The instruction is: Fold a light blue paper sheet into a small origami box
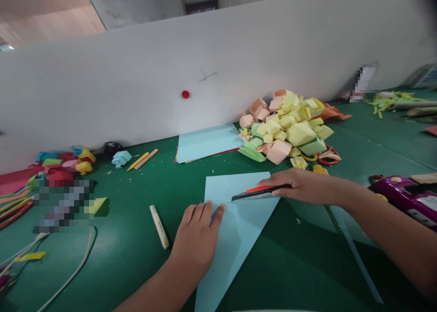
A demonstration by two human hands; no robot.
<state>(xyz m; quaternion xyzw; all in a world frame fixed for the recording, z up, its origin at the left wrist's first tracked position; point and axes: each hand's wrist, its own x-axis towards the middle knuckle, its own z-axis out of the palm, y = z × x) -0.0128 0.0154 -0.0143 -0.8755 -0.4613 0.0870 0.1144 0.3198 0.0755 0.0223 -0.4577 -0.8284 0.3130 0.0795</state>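
Observation:
A light blue paper sheet folded into a triangle (235, 221) lies on the green table (293, 266). My left hand (198, 234) rests flat on the sheet's left part, fingers together and stretched out, pressing it down. My right hand (300, 184) grips an orange and black utility knife (259, 192), whose tip lies on the paper along the fold's upper edge, pointing left towards my left fingertips.
A heap of folded yellow, pink and green paper pieces (290, 127) lies behind, with red scissors (327, 157) beside it. More blue sheets (205, 143), two pencils (143, 160), a white stick (159, 220), coloured scraps (64, 164), a purple device (406, 198) and a white partition (205, 66) surround.

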